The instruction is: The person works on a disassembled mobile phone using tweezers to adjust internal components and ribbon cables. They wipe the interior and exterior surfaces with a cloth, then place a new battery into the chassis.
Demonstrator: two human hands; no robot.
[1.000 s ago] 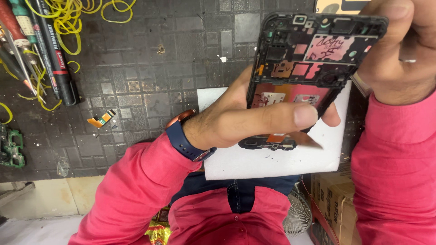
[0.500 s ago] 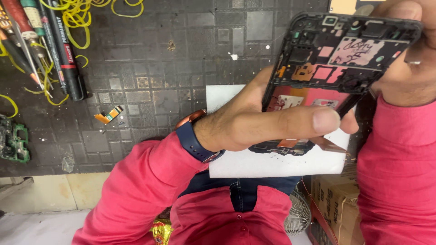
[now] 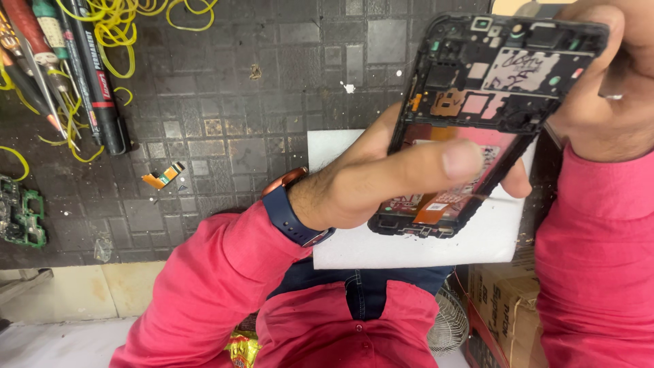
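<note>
Opened phone frame (image 3: pixel 477 116) now raised slightly toward one o'clock against half a second ago, circuitry facing up above white sheet (image 3: pixel 409 245). Left hand (image 3: pixel 381 184) clamped round the lower half, thumb laid across the pink back panel. Right hand (image 3: pixel 599 88) gripping the top corner at two o'clock. Markers (image 3: pixel 95 75) and small flex cable (image 3: pixel 162 176) untouched on dark desk (image 3: pixel 225 102) at ten o'clock. Grip unchanged, so inspection apparently ongoing.

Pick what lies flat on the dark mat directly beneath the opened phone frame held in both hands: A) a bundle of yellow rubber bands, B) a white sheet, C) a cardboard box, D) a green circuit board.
B: a white sheet lies under the opened phone frame, which the left hand and right hand hold above the mat.
</note>
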